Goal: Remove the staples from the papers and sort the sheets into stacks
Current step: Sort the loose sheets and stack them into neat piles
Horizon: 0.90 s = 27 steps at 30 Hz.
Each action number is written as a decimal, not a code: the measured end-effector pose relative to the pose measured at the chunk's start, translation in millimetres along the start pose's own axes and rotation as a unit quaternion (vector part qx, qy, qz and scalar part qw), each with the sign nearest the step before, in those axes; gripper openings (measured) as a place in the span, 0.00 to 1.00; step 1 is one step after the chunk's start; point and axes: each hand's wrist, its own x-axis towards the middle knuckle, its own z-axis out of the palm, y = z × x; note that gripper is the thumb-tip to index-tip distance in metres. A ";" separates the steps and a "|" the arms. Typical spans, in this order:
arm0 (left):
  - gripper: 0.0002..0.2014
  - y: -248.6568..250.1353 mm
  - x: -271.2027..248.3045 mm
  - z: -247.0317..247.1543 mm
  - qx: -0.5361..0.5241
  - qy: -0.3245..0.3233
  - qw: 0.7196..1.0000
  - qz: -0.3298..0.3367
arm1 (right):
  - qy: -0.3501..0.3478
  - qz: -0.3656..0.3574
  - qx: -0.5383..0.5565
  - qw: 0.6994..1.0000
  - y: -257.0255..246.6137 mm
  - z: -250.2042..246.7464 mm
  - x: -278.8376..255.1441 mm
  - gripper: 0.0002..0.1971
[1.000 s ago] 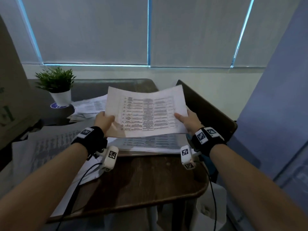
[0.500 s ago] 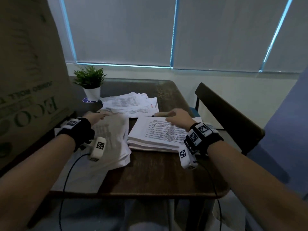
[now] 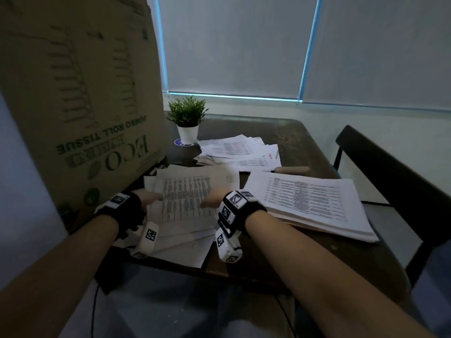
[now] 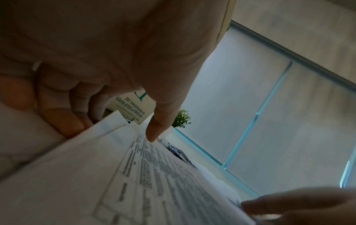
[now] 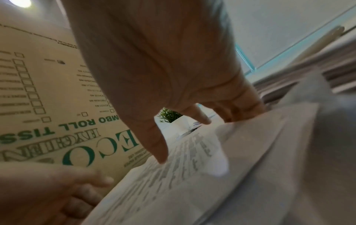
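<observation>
The cardboard box (image 3: 80, 93) fills the upper left of the head view, its green print upside down, standing at the left edge of the dark wooden table (image 3: 288, 259). A black chair (image 3: 395, 181) sits at the right edge of the frame. Right of centre lies the thick neat stack (image 3: 310, 203) of printed sheets. Left of it, in the middle of the frame, is the loose fanned pile (image 3: 185, 215), its sheets slewed over one another. Behind both, toward the upper centre, a third scattered heap (image 3: 239, 152) lies near the small potted plant (image 3: 188, 118).

Both my hands are on the top sheet (image 3: 188, 193) of the fanned pile. My left hand (image 3: 148, 197) pinches its left edge, thumb on the print and fingers curled beneath. My right hand (image 3: 212, 200) pinches the right edge the same way, thumb on top, fingers tucked under the paper. I cannot make out any staple.
</observation>
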 end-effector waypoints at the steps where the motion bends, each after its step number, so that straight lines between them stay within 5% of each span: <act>1: 0.27 -0.5 3.2 -0.2 -0.005 0.000 1.000 0.004 | 0.001 0.011 0.012 1.000 -1.2 1.7 4.1 0.21; 8: 0.23 -8.8 11.7 2.7 -0.013 -0.002 0.998 0.066 | 0.047 0.062 0.091 0.993 22.7 8.0 9.2 0.15; 13: 0.33 -5.8 8.4 3.0 -0.100 0.011 0.986 0.134 | 0.094 0.029 0.259 0.961 24.7 15.6 3.0 0.23; 17: 0.30 7.4 -5.2 -8.0 -0.300 0.132 0.918 0.222 | 0.181 -0.057 0.426 0.885 21.3 -6.2 -12.2 0.23; 22: 0.28 48.0 -36.0 -37.4 -0.444 0.186 0.824 0.299 | 0.257 -0.198 0.436 0.840 8.1 -54.8 -32.1 0.20; 25: 0.32 58.7 -40.3 -47.0 -0.478 0.186 0.799 0.314 | 0.250 -0.208 0.468 0.822 9.7 -68.1 -33.8 0.22; 27: 0.25 58.0 -38.6 -41.0 -0.482 0.159 0.797 0.328 | 0.235 -0.186 0.488 0.820 17.6 -64.0 -33.3 0.23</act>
